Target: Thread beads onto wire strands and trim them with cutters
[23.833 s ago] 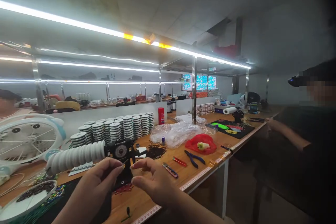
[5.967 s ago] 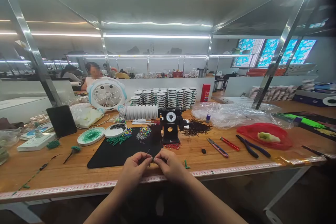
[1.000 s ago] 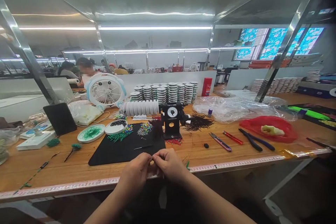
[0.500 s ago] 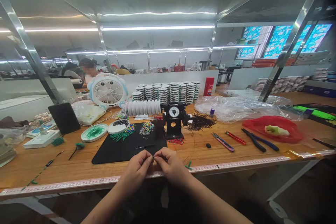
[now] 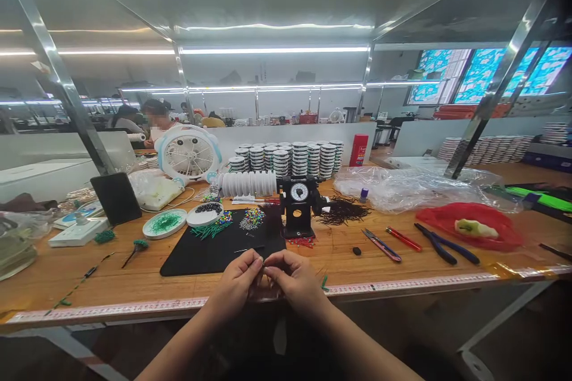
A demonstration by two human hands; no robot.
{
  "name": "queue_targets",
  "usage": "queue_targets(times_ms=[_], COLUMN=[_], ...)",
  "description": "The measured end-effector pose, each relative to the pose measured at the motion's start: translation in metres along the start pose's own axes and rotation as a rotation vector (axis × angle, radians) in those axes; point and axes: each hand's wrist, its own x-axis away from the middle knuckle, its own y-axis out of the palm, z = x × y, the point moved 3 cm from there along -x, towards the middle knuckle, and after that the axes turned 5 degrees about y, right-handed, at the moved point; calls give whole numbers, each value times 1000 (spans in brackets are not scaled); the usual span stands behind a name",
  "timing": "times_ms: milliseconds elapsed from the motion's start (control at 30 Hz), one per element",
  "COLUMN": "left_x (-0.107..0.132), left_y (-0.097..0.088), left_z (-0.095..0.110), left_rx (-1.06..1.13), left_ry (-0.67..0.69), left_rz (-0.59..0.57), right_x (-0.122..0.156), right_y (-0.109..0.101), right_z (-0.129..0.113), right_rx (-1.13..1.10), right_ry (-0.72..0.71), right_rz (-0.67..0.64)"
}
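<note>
Two grips closed: left hand (image 5: pixel 233 287) and right hand (image 5: pixel 294 280) pinched thin dark wire (image 5: pixel 262 269).
Wire sat just off the black mat (image 5: pixel 201 262) front edge, above the tabletop (image 5: pixel 348 268); white dish (image 5: pixel 195 221) held dark beads (image 5: pixel 208 208), shallow plate (image 5: pixel 149 231) green bits (image 5: pixel 164 222).

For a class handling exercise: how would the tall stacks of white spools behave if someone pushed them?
The tall stacks of white spools would probably tip, since each is a narrow, unsupported column. They stand close together, so one falling could likely knock its neighbours. Top spools might also slide off if lifted carelessly.
</note>
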Motion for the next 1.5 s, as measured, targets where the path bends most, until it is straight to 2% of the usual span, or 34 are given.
queue_targets(times_ms=[133, 333, 467, 1267, 1500], left_x=[-1, -4, -5, -12, -13], left_y=[1, 3, 4, 8, 9], left_z=[-1, -2, -2, -8, -9], left_rx=[61, 103, 103, 310, 317], left_ry=[-19, -13, 4, -55, -20], left_rz=[1, 3, 17, -47, -33], right_x=[-5, -10, -11, -10, -14], right_y=[-2, -4, -4, -3, -2], right_z=[7, 14, 16, 11, 16], right_rx=[-160, -301, -321, -372, -439], right_ry=[99, 229, 255, 167, 154], right_rz=[-96, -92, -103, -328, -179])
